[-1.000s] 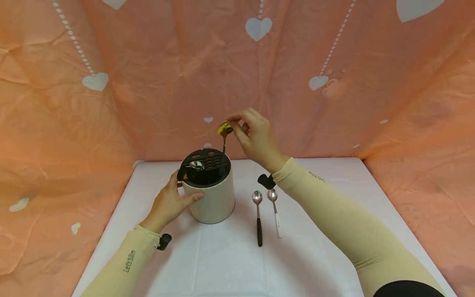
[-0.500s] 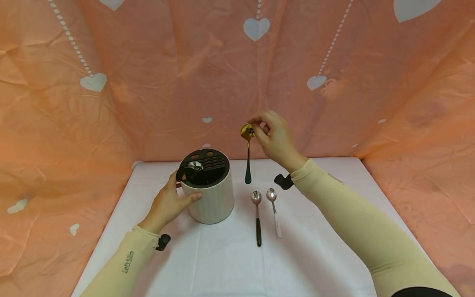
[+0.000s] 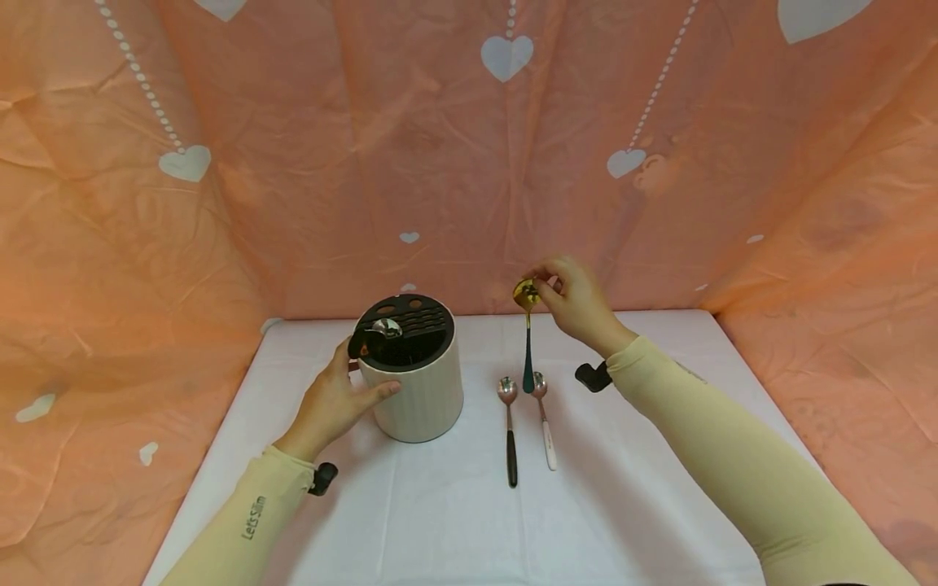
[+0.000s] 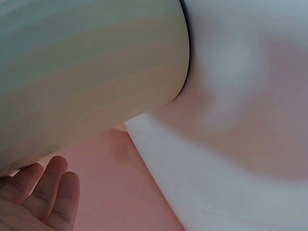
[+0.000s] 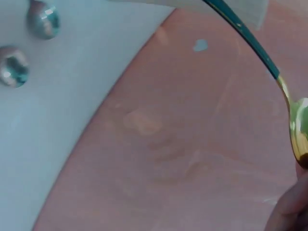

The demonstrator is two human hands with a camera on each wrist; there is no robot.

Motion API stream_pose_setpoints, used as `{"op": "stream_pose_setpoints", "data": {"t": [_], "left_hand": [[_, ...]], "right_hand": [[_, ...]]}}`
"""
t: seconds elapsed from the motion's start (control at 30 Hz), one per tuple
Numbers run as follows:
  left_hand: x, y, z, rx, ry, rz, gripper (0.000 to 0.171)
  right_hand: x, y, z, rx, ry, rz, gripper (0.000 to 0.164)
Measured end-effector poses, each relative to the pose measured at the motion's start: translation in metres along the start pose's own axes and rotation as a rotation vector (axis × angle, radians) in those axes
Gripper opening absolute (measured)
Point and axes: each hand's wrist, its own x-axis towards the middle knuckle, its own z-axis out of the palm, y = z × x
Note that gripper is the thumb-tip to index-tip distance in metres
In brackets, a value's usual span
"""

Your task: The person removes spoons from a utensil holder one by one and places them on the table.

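My right hand [image 3: 579, 303] pinches a gold spoon [image 3: 528, 342] by its bowl, and the dark green handle hangs down. In the right wrist view the same spoon [image 5: 250, 43] slants across the upper right. My left hand [image 3: 337, 407] holds the left side of a cream utensil holder [image 3: 421, 407], thumb on its front. Several of that hand's fingers [image 4: 65, 197] show beside the holder's wall in the left wrist view. A silver spoon bowl [image 3: 387, 328] sticks out above the holder's black slotted top [image 3: 410, 308]; its handle is hidden.
A black-handled spoon [image 3: 510, 443] and a white-handled spoon [image 3: 548, 435] lie side by side on the white-covered table [image 3: 440, 521], right of the holder. A pink-orange curtain [image 3: 330, 203] with hearts encloses the back and sides.
My right hand has lifted the gold spoon clear of the holder, then carried it right and lower, over the white-handled spoon. My left hand stays on the holder.
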Motion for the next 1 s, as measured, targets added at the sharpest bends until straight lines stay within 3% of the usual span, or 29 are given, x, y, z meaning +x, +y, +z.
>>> {"op": "stream_pose_setpoints", "data": {"t": [0.3, 1.0], "left_hand": [[0.0, -0.001, 0.0, 0.0, 0.003, 0.002, 0.111], [0.0, 0.0, 0.0, 0.0, 0.009, 0.016, 0.11]], "right_hand": [[-0.026, 0.032, -0.003, -0.068, -0.153, 0.109, 0.017], [-0.074, 0.099, -0.001, -0.111, -0.282, 0.331, 0.016]]}}
